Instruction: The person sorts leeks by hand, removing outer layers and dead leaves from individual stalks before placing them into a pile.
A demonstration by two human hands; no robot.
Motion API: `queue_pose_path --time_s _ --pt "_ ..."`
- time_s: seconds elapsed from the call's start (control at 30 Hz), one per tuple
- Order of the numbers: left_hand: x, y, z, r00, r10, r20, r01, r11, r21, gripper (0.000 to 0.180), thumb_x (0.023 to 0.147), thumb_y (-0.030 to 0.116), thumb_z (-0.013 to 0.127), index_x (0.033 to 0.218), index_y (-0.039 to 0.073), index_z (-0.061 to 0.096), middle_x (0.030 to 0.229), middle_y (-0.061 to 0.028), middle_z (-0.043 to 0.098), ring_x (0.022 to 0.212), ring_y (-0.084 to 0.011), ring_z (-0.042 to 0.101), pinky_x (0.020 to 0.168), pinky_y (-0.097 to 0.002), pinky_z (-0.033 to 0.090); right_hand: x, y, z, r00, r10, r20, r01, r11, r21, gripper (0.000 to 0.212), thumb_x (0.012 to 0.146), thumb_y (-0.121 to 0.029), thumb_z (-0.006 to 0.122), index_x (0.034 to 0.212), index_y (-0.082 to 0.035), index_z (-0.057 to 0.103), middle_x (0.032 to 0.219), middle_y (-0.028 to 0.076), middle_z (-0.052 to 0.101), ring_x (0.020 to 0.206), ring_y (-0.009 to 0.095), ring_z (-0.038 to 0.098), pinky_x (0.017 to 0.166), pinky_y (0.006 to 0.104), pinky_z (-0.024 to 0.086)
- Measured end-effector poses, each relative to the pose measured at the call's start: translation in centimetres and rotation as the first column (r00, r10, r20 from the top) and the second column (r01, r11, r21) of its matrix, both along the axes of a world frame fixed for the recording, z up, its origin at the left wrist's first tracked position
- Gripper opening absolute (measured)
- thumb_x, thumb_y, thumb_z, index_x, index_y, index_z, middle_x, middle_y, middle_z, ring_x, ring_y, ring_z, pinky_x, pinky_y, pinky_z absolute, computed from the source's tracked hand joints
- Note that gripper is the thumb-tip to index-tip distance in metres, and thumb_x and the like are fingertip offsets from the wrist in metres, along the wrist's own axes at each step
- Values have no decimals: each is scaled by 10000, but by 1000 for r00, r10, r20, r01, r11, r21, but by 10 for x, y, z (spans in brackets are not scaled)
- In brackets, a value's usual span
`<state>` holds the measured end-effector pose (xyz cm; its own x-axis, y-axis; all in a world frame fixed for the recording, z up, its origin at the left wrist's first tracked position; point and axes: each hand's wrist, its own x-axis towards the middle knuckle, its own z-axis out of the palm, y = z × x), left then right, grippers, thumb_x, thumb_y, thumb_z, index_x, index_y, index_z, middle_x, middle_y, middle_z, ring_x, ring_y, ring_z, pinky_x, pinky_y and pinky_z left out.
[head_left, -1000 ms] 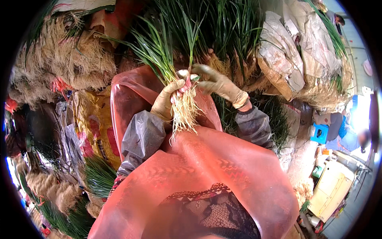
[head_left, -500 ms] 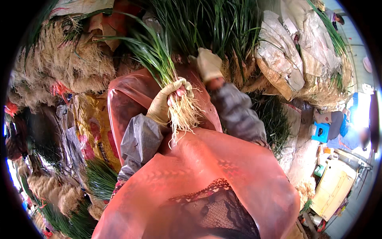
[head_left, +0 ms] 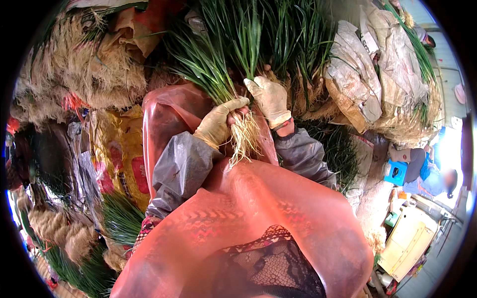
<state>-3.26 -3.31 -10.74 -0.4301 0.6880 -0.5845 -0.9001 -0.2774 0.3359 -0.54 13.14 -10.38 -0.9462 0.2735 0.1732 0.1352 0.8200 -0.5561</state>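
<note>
My left hand, in a cream glove, is closed round a bunch of spring onions. Its green leaves point up and away, and the pale stringy roots hang below the thumb, beside reddish bulbs. Just right of it, my right hand, gloved alike, pinches the lower stems of more spring onions; their root ends are hidden by the hands. Both hands are close together above the orange plastic apron over my lap. Behind them stands a thick pile of loose spring onions.
Stacked bundles with dry roots fill the far left, above a yellow printed sack. White sacking covers bundles at the far right. Beyond are a blue stool, a seated person and a cream box-shaped thing.
My right hand has come nearer and left from the pile, now with stems in its fingers. My left hand has shifted slightly right with its bunch, which looks fuller.
</note>
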Motion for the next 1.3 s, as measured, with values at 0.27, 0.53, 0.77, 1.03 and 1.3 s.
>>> queue_pose_path --time_s 0.27,0.53,0.77,1.03,1.3 --pt "7 -5 28 993 53 -105 -35 986 160 275 878 166 630 1056 -43 629 723 31 579 556 -30 523 539 -149 451 50 46 -48 997 -62 48 27 846 533 340 965 -329 467 720 -124 584 661 63 591 560 283 615 492 379 491" --pt "12 5 -20 986 -72 -149 42 980 -197 135 834 101 660 927 5 679 688 -14 622 463 -36 420 437 -170 331 2 20 56 970 130 206 -173 962 211 454 857 -446 606 1096 -60 625 972 127 693 871 323 674 767 398 533" --pt "17 4 -18 975 -68 -211 8 961 -276 113 807 127 703 871 40 672 682 -8 611 455 -36 422 421 -189 318 -49 17 31 610 179 772 -192 979 -75 235 837 -296 591 853 -74 667 683 71 675 713 270 670 730 367 530" --pt "23 3 26 990 -18 -142 22 999 25 190 849 133 629 973 -9 636 700 21 559 568 -56 490 483 -198 397 -21 72 -7 958 -282 -48 286 941 182 174 889 -251 575 799 -106 609 659 122 631 635 305 651 570 442 501" --pt "24 -7 4 997 -78 18 74 979 188 189 871 146 606 954 -23 625 797 -57 656 712 -153 634 681 -297 551 37 11 5 964 261 52 -141 666 -733 611 901 -451 615 1253 43 538 1117 141 654 1008 209 618 842 314 505"
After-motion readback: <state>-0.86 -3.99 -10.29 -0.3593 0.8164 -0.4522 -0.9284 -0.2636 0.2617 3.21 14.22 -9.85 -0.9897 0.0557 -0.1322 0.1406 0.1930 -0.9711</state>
